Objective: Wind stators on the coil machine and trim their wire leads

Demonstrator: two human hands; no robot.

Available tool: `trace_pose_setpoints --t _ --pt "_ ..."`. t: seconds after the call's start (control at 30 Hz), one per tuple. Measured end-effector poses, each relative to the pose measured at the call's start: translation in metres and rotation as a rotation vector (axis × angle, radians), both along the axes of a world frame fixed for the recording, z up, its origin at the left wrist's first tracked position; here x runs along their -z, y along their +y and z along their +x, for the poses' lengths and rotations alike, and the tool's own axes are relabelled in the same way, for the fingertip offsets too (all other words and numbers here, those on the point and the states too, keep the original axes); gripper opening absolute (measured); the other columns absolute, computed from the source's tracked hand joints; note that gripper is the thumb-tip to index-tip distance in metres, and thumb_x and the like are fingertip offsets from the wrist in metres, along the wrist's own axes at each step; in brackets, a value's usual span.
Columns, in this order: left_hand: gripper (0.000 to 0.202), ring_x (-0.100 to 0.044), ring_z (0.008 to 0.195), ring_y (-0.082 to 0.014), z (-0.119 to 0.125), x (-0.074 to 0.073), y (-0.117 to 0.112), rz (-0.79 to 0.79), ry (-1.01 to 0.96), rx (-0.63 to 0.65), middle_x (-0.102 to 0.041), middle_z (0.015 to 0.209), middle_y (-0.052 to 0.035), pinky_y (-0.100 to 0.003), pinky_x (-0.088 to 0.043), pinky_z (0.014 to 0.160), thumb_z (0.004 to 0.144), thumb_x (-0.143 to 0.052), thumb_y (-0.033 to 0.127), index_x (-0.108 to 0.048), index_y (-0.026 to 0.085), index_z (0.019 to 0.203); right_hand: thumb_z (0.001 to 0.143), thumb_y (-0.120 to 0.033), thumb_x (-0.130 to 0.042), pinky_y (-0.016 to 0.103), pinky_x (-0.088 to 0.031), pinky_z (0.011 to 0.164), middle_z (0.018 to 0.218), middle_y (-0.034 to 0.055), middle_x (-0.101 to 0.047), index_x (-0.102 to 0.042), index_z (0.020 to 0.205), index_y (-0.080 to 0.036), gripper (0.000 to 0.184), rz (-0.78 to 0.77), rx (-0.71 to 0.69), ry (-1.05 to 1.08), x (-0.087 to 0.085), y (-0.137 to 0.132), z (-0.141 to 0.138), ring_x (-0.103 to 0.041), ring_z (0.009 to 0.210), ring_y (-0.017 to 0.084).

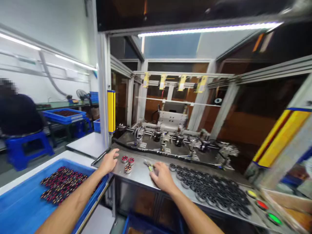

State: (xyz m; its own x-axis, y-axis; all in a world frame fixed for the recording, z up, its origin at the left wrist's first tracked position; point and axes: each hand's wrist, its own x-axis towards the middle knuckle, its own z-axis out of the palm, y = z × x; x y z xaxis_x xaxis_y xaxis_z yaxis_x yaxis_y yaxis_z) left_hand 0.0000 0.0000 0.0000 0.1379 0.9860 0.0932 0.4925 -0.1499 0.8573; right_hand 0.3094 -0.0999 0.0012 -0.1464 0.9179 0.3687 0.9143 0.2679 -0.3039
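My left hand (109, 162) hovers at the left end of the metal bench, fingers apart and nothing in them. Just right of it sit three small wound motor stators (128, 169) with red and copper-coloured coils. My right hand (162, 176) is closed around the handles of small pliers (149, 165) with yellow-green grips, their jaws pointing up and left. Its fingers partly cover the handles. To the right of this hand, many black ring-shaped parts (209, 187) stand in close rows on the bench.
A blue tray (19, 208) with a pile of stators stands at lower left. Behind the bench is a machine with several metal fixtures (165, 138). Yellow, red and green buttons (262, 204) are at right. A person (20, 113) sits at far left by a blue stool (29, 146).
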Motion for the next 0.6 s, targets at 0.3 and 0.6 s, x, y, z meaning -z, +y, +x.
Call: trace_pose_setpoints --t 0.3,0.6 --pt "0.059 -0.073 0.085 -0.0240 0.041 -0.017 -0.010 0.006 -0.083 0.208 -0.071 0.113 -0.0128 -0.041 -0.057 0.081 0.072 -0.075 0.022 -0.049 0.012 0.124 0.087 -0.039 -0.064 0.046 -0.048 0.091 0.108 0.0062 -0.064 -0.064 0.098 -0.015 0.026 0.071 0.058 0.043 -0.004 -0.016 -0.003 -0.059 0.105 0.023" --pt "0.087 -0.069 0.101 -0.0317 0.040 -0.066 -0.067 0.198 -0.312 0.000 -0.071 0.111 -0.0161 -0.048 -0.051 0.095 0.057 -0.079 0.048 -0.038 0.016 0.126 0.084 -0.037 -0.066 0.051 -0.042 0.097 0.115 0.0082 -0.061 -0.063 0.103 -0.015 0.029 0.153 -0.034 0.308 -0.014 -0.018 -0.001 -0.055 0.112 0.026"
